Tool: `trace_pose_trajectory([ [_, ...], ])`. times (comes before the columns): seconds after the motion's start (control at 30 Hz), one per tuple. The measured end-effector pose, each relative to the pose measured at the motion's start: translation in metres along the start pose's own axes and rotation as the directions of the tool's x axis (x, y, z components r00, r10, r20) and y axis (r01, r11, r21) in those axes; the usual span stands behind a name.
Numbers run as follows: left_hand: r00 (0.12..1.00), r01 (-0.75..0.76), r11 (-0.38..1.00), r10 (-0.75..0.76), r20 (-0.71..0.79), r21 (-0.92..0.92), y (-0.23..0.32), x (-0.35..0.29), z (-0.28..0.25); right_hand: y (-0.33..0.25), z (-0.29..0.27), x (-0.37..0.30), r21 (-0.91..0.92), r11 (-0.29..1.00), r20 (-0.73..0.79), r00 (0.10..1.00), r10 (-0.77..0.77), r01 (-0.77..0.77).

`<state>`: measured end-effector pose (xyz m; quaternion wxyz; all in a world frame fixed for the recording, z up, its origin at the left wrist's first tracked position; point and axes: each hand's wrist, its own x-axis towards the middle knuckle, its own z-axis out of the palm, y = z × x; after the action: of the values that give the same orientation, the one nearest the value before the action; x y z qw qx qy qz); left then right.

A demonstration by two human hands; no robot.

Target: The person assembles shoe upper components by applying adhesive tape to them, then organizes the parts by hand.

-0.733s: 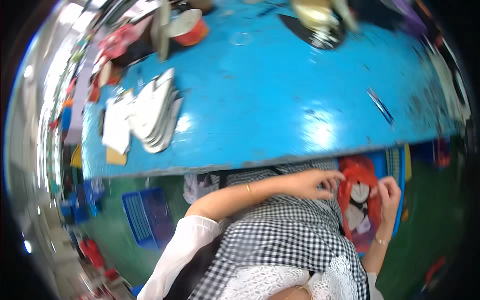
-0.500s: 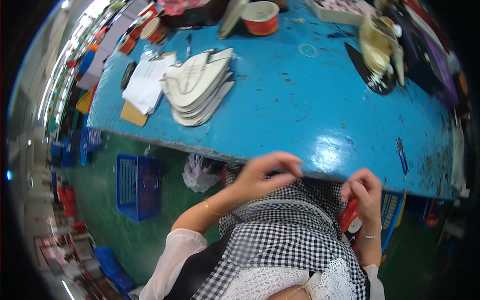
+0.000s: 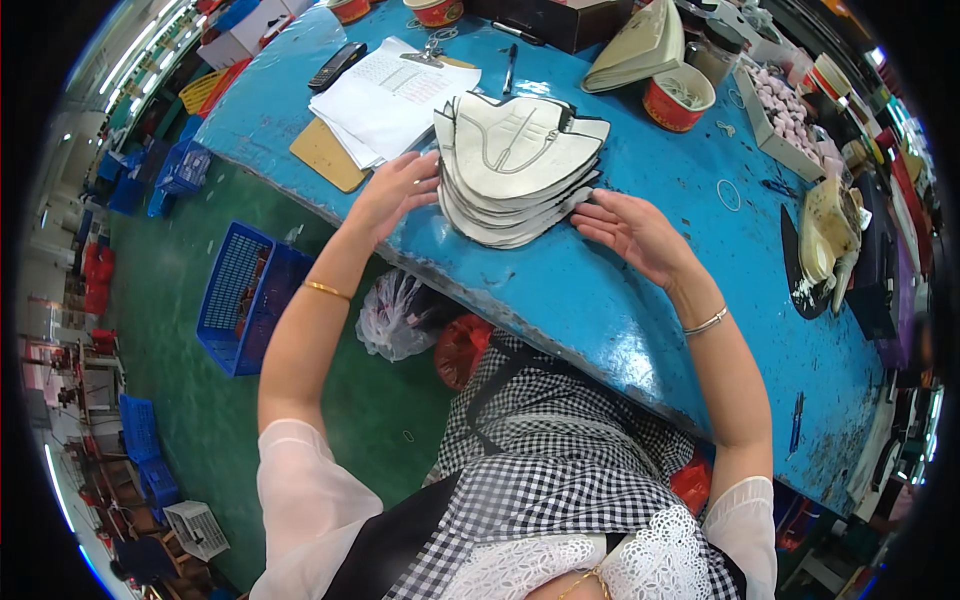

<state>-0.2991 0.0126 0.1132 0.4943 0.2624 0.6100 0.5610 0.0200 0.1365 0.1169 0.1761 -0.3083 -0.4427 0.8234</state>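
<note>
A stack of cream-white cut pieces (image 3: 520, 165), curved and edged in dark, lies on the blue table (image 3: 640, 330); the top piece carries a stitched line pattern. At its left side is my left hand (image 3: 397, 195), fingers stretched out and close to the stack's edge. On the other side my right hand (image 3: 632, 232) has its fingers extended, the tips by the stack's right edge. Neither hand grips anything. Whether the fingertips touch the pieces is hard to make out.
Left of the stack are a clipboard with papers (image 3: 395, 95) and a black phone (image 3: 338, 66). Behind stand a red tub (image 3: 678, 98) and an open notebook (image 3: 636, 48). A blue pen (image 3: 797, 422) lies at right. On the floor are a blue crate (image 3: 235, 300) and a plastic bag (image 3: 395, 318).
Both hands have moved from near my lap up and forward to the two sides of the stack, and the fingers have straightened. The view has turned left.
</note>
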Motion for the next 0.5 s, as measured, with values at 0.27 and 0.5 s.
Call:
trace_pose_trajectory([
  [0.27,0.956,0.215,0.782,-0.291,0.038,0.585,0.019,0.061,-0.005,-0.008,-0.002,0.017,-0.162,0.986,0.016,0.999,0.051,-0.048],
  [0.5,0.979,-0.162,0.691,0.022,0.203,0.705,0.03,0.049,0.001,-0.005,-0.002,0.01,-0.169,0.985,-0.028,1.0,0.013,-0.017],
])
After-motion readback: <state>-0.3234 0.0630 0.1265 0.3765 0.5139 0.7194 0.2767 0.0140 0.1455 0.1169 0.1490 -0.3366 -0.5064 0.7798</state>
